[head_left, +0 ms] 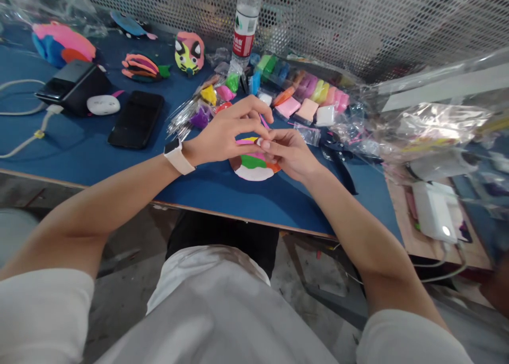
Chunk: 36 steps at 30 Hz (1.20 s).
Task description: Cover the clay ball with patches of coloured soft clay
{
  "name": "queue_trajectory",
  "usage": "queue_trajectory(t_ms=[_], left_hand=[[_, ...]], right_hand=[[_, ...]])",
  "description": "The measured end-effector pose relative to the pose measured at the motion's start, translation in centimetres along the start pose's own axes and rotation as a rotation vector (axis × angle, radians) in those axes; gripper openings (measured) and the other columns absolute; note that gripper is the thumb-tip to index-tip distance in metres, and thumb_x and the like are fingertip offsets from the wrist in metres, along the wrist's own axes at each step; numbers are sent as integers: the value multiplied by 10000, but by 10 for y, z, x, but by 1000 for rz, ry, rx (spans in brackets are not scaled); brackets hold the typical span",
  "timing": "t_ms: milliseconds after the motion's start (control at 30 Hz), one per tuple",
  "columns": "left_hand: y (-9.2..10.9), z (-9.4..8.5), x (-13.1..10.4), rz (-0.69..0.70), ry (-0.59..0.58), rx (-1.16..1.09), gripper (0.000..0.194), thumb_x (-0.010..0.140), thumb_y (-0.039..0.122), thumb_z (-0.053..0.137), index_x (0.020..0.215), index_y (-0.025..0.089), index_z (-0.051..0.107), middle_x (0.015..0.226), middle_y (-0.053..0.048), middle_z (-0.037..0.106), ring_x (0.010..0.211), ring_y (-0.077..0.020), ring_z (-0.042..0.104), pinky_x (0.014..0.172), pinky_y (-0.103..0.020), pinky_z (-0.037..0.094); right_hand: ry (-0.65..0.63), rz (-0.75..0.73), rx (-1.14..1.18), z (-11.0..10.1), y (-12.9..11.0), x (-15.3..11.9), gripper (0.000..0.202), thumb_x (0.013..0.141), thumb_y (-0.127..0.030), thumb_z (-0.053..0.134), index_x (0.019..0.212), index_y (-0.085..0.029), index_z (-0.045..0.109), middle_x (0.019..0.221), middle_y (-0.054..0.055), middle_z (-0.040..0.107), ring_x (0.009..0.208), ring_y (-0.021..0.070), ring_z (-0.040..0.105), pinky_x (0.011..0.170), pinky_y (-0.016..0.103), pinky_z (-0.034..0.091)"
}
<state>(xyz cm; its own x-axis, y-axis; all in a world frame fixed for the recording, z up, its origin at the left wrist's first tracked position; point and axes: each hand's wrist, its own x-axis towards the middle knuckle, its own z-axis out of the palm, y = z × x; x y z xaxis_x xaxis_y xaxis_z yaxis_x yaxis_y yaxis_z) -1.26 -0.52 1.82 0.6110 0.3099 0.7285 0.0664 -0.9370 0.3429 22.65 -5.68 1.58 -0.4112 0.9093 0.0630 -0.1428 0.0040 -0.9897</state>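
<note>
Over the blue table, my two hands meet above a round clay-covered piece (254, 167) with green, white, orange, brown, yellow and pink areas. My left hand (238, 129), with a white band at the wrist, has its fingers curled, and a thin purple strip shows between them. My right hand (289, 150) pinches a small whitish bit (259, 141) between thumb and forefinger, close to the left fingertips. Both hands partly cover the upper part of the round piece.
Coloured clay packs (307, 109), metal tools (186, 121) and a bottle (244, 29) stand behind the hands. A phone (136, 120), white mouse (103, 105) and clay animal face (190, 53) are left. Clear plastic (437, 125) and a white power bank (435, 213) are right.
</note>
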Motion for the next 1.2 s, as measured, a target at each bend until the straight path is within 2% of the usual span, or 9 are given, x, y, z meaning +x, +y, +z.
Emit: queue_trajectory(t_ms=[167,333,500,667,767,867,1033,1100,1200], left_hand=[[-5,2,1,14,-77,33,540,1187,707,619,1337,244,854,1458,-175,766,1225,-303,748,1018,-567,698],[0,0,2,8,16,51,456,1186,667,648,1167,269,869,1331,-138,792,1101,-262,741,997,-538,692],[-3,1,2,-71,-107,16,621,1176,762,569,1286,216,843,1452,-190,743,1221,-331,725,1111,-632,655],[-5,2,2,-48,-59,-19,460,1133,713,691,1094,281,843,1365,-160,763,1202,-340,724,1073,-633,664],[-6,0,0,-10,-85,-3,431,1135,695,703,1257,307,845,1448,-155,752,1238,-355,725,1061,-655,659],[-12,-3,-2,85,-96,28,374,1198,568,650,1433,326,813,1541,-130,725,1242,-323,734,1055,-632,655],[-29,-2,-1,135,-143,36,256,1161,551,723,1296,365,838,1451,-106,752,1196,-295,705,1006,-579,654],[-30,-1,0,111,-165,28,284,1146,586,743,1270,348,835,1441,-119,753,1197,-299,687,1018,-588,650],[-22,0,0,0,-201,0,441,1142,681,701,1315,296,827,1481,-149,748,1231,-327,678,1086,-633,634]], right_hand=[[30,-15,6,-2,2,0,412,812,-548,1102,810,-208,869,623,-42,629,535,64,449,502,234,347],[37,9,3,0,2,0,408,813,-558,1100,849,-218,876,601,-61,585,528,64,408,494,236,322],[36,2,5,4,0,-1,416,807,-539,1104,814,-204,858,607,-53,611,527,63,448,504,238,352],[32,20,20,6,0,0,418,775,-560,1113,834,-221,876,591,-58,609,508,68,432,487,244,342],[46,18,8,5,0,1,412,773,-545,1113,817,-220,865,602,-52,630,515,72,452,489,244,355],[54,5,-1,2,-1,2,408,768,-517,1119,792,-210,851,616,-43,652,524,73,472,492,242,357],[8,11,-24,0,-1,2,394,790,-520,1108,833,-202,879,566,-57,617,494,70,443,481,243,334],[-3,14,-29,0,-2,2,404,792,-531,1106,828,-201,877,558,-58,614,484,70,451,477,243,342],[-21,14,-34,1,-2,1,404,808,-529,1101,822,-195,874,567,-49,635,479,66,471,480,237,357]])
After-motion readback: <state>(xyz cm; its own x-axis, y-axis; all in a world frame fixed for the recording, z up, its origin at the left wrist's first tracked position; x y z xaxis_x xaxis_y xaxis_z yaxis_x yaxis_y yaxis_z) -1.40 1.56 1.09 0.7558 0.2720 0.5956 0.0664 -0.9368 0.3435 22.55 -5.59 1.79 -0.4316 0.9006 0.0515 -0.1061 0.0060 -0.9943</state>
